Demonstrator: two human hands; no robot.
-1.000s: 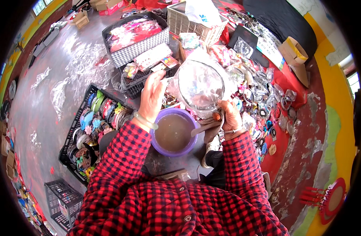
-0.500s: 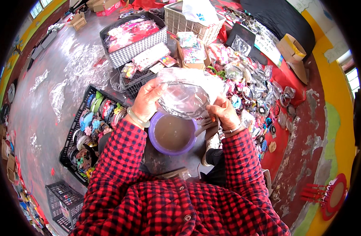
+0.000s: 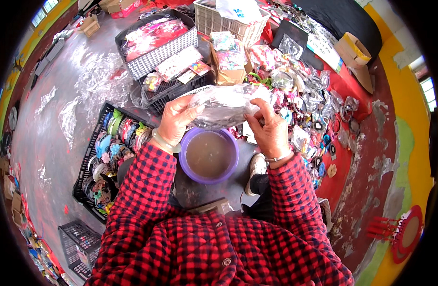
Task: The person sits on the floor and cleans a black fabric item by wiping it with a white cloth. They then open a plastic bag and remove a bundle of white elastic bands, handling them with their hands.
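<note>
Above a purple basin [image 3: 208, 181] of cloudy brownish water, a clear plastic bag [image 3: 221, 108] is stretched between my two hands. A dark curved edge shows through the film; what lies inside I cannot make out. My left hand [image 3: 177, 120] grips the bag's left end, thumb on the near side. At the right end, my right hand [image 3: 270, 131] pinches the film between thumb and fingers. A white tag-like piece [image 3: 249, 132] shows beside the right fingers.
Left of the basin is a black crate [image 3: 89, 159] of hair bands. A patterned bin [image 3: 166, 53], a carton [image 3: 231, 76] and a pale crate [image 3: 254, 32] stand beyond. Bagged accessories [image 3: 307, 107] are heaped on red cloth at right. Loose plastic film [image 3: 102, 76] lies on the floor.
The bag has tipped from facing me to a flatter, narrower shape. My right hand has shifted up along its edge, and the white piece has come into view below.
</note>
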